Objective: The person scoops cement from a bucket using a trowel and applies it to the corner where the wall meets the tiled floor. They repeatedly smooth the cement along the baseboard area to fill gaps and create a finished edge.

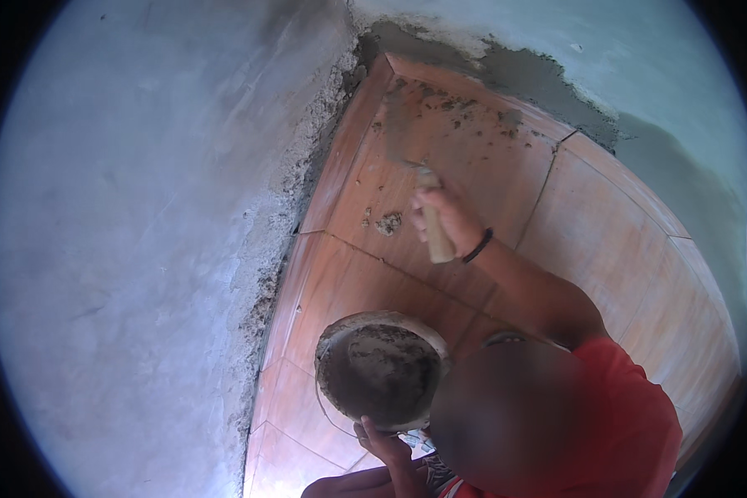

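My right hand (pixel 446 214) is closed around the pale handle (pixel 440 241) of a trowel, out over the tiled floor. Its blade, pointing toward the far corner, is smeared and hard to make out. Close to that hand, a small lump of mortar (pixel 388 222) lies on the tile. Lower down, my left hand (pixel 383 444) grips a round bucket (pixel 430 334) at its near edge, thumb up against the rim; the other fingers are partly hidden. The bucket tips so that its inside shows, with dark grey mortar (pixel 390 357) in it and a thin wire handle hanging at its left.
A rough plastered wall (pixel 141 207) rises on the left, its broken lower edge beside the tile skirting (pixel 349 174). Wet grey mortar (pixel 523 79) lines the wall above the far skirting. Mortar crumbs (pixel 456 104) dot the far tiles. A red sleeve (pixel 622 382) fills the lower right.
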Action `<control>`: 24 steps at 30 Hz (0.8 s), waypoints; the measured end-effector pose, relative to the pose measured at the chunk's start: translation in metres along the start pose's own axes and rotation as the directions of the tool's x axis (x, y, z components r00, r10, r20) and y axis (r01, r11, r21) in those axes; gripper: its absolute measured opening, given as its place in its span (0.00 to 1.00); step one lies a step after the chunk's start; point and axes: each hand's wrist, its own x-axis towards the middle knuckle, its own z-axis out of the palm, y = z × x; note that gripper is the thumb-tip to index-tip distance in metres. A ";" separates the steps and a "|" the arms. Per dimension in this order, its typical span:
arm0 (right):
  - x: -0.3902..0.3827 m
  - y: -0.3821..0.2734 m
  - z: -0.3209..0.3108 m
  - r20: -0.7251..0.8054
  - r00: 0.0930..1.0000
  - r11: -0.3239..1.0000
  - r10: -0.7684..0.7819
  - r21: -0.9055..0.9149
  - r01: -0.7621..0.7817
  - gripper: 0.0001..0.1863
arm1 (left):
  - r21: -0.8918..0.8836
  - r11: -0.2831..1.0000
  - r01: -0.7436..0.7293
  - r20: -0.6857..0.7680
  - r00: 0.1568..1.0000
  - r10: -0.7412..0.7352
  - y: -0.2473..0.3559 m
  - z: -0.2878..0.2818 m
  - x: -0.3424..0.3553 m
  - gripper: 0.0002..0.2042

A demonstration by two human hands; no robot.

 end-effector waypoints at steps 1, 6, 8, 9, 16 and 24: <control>0.007 -0.002 -0.021 -0.058 0.998 1.000 -0.005 -0.019 0.004 0.17 | 0.002 1.000 0.011 -0.016 1.000 -0.011 0.000 0.003 -0.001 0.23; 0.057 -0.009 -0.079 -0.198 0.980 0.996 0.004 -0.082 -0.021 0.13 | 0.015 1.000 -0.007 -0.016 1.000 0.008 -0.003 0.003 0.004 0.22; 0.077 -0.019 -0.075 -0.183 0.983 0.990 0.029 -0.127 -0.052 0.12 | 0.005 1.000 -0.021 -0.039 0.999 0.021 -0.005 0.003 0.005 0.21; 0.085 -0.022 -0.073 -0.179 0.983 0.986 0.040 -0.151 -0.068 0.12 | 0.002 1.000 -0.026 -0.049 0.998 0.026 -0.006 0.003 0.005 0.21; 0.121 -0.015 -0.056 -0.219 0.966 0.984 0.139 -0.080 -0.160 0.10 | 0.022 1.000 -0.019 -0.032 0.999 0.020 0.002 0.011 -0.001 0.19; 0.105 0.006 -0.045 -0.106 0.986 0.991 0.131 0.006 -0.131 0.18 | -0.004 0.999 -0.037 0.001 0.999 0.037 -0.004 0.005 0.003 0.20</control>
